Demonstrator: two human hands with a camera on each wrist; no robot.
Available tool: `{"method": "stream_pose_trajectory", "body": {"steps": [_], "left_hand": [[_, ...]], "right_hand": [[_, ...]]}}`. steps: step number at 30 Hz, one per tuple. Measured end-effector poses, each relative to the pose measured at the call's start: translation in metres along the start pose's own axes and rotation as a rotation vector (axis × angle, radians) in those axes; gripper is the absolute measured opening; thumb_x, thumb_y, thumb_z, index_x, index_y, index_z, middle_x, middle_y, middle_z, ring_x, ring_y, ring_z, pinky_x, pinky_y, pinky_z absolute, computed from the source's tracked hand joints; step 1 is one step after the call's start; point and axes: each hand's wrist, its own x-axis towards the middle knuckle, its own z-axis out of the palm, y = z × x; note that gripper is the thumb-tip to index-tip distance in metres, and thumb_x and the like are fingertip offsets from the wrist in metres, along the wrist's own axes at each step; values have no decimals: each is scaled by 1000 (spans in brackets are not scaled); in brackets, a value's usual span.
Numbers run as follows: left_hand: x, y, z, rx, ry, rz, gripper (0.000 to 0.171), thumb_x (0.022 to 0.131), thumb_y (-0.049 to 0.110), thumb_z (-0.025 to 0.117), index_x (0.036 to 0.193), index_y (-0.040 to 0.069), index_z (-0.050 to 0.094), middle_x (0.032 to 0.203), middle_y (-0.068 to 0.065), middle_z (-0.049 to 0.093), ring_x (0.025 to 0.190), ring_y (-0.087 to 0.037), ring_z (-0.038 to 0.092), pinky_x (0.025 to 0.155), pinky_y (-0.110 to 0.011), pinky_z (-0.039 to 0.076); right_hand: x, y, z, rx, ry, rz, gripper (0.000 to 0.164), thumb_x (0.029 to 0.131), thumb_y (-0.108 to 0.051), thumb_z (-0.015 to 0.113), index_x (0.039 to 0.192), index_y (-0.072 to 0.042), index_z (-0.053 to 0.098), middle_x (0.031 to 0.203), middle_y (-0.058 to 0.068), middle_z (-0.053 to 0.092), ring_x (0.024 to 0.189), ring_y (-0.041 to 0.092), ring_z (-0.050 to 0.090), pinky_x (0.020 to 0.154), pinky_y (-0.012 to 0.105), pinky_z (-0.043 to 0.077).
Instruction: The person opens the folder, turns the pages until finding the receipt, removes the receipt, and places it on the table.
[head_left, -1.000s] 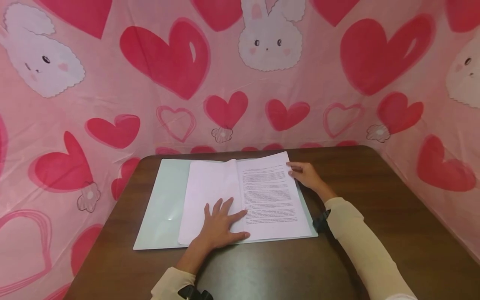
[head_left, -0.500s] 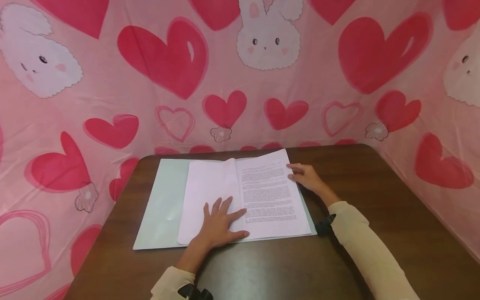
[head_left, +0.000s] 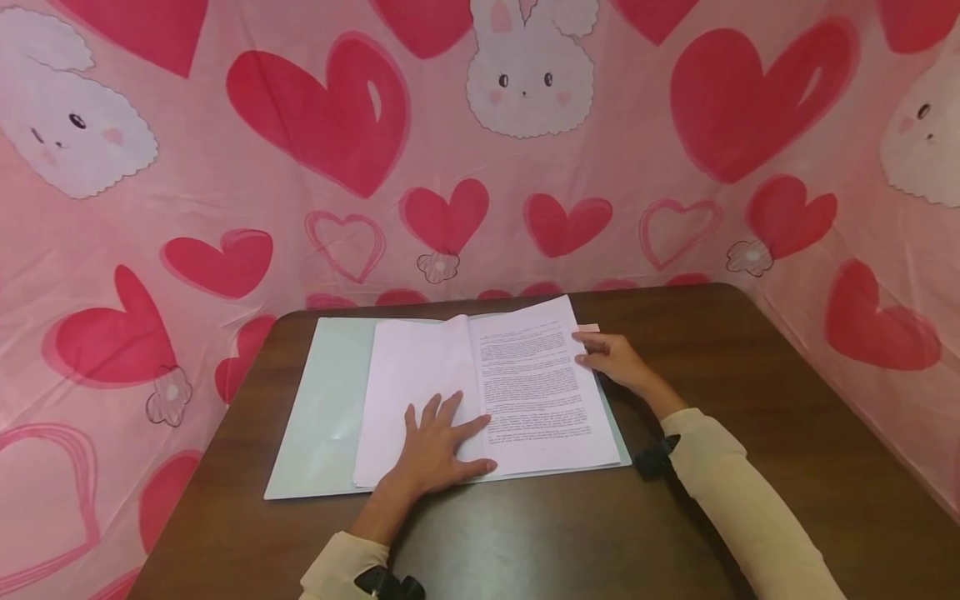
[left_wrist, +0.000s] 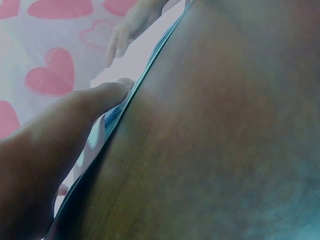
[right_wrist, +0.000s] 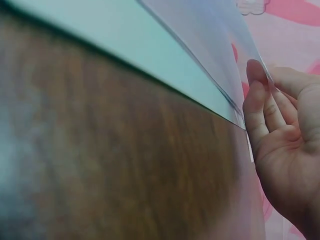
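Note:
An open document of white sheets (head_left: 525,417) lies in a pale green folder (head_left: 322,400) on the table. Its left side is blank and its right side carries printed text. My left hand (head_left: 435,446) rests with fingers spread on the lower middle of the sheets, across the fold. At the upper right edge, my right hand (head_left: 615,362) pinches a page (right_wrist: 227,30) between thumb and fingers; in the right wrist view that page stands raised off the folder. A small pale pink strip (head_left: 588,327) shows just beyond the right fingers; what it belongs to is unclear.
The dark wooden table (head_left: 525,542) runs out to both sides and toward me. Behind it hangs a pink cloth (head_left: 622,158) with hearts and rabbits. Black wrist straps (head_left: 656,458) sit at both cream sleeves.
My right hand has shifted slightly down along the page edge, and the pale pink strip has come into sight above it. My left hand has stayed in place. The view has drifted slightly.

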Motion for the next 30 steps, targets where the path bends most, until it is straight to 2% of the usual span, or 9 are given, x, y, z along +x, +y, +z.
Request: {"method": "stream_pose_trajectory", "body": {"steps": [9, 19, 25, 30], "left_hand": [[0, 1, -2, -2, -2, -8, 77, 78, 80, 57, 147, 44, 50, 169, -7, 29, 156, -43, 21, 120, -78, 5], [0, 3, -4, -8, -1, -3, 77, 79, 78, 58, 147, 43, 50, 169, -7, 30, 156, -44, 21, 119, -78, 5], [1, 3, -4, 4, -10, -8, 78, 78, 80, 56, 147, 44, 50, 169, -6, 29, 156, -43, 20, 120, -77, 5], [0, 3, -4, 1, -20, -9, 78, 78, 80, 56, 147, 44, 50, 169, -7, 29, 157, -44, 20, 120, -77, 5]], "right_hand": [[-6, -1, -1, 30, -24, 14, 54, 99, -11, 65, 148, 4, 48, 142, 32, 57, 98, 19, 73, 84, 19, 59], [-8, -5, -1, 136, -13, 67, 56, 100, -15, 64, 149, 3, 46, 147, 32, 53, 96, 5, 72, 86, 23, 61], [-8, -11, 0, 199, -20, 88, 56, 101, -16, 63, 152, -2, 45, 149, 30, 52, 97, 8, 74, 86, 27, 62], [-8, -17, 2, 241, -32, 82, 57, 101, -15, 63, 153, -1, 43, 148, 30, 52, 96, 10, 75, 85, 29, 62]]}}
